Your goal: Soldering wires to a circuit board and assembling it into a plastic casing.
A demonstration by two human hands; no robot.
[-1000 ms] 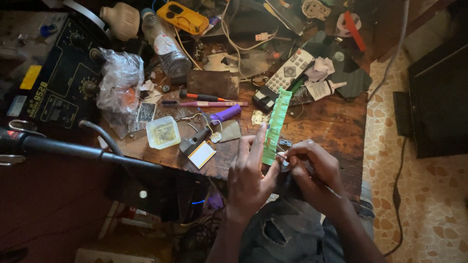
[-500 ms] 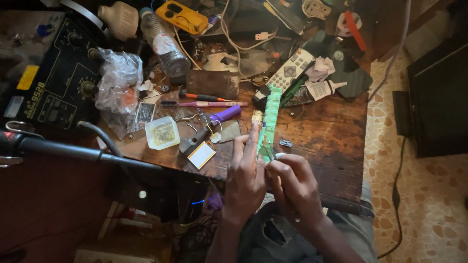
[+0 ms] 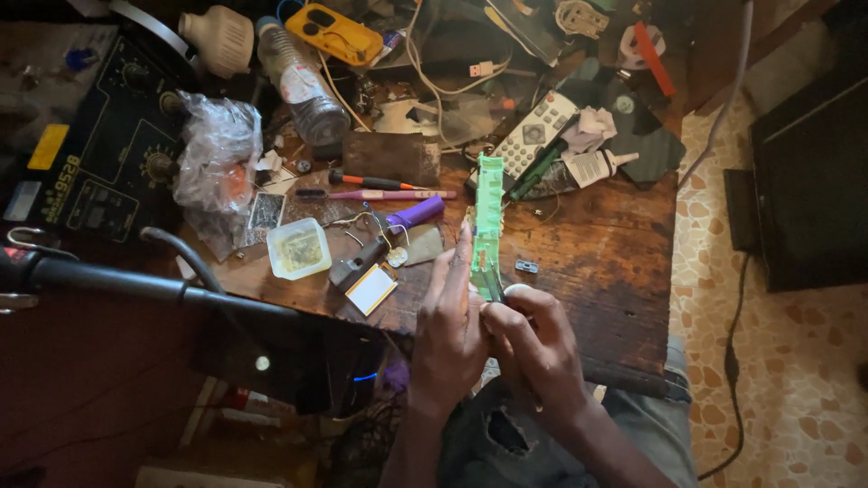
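A long narrow green circuit board (image 3: 489,212) stands nearly upright over the wooden workbench (image 3: 597,262). My left hand (image 3: 449,339) holds its lower end, fingers stretched up along its left side. My right hand (image 3: 535,348) is curled against the board's bottom end, gripping it together with a small thin tool that I cannot make out clearly. Both hands sit at the bench's front edge, above my lap.
Clutter fills the bench: a purple-handled tool (image 3: 411,217), a small square plastic tub (image 3: 298,248), a pink-handled brush (image 3: 380,193), a remote control (image 3: 535,134), a plastic bottle (image 3: 303,86), a yellow meter (image 3: 334,32), a crumpled plastic bag (image 3: 217,149). A dark soldering station (image 3: 99,172) stands left; a black lamp arm (image 3: 136,287) crosses in front.
The green board has swung from a rightward lean to nearly upright. My right hand has moved in from the right to the board's lower end, close against my left hand.
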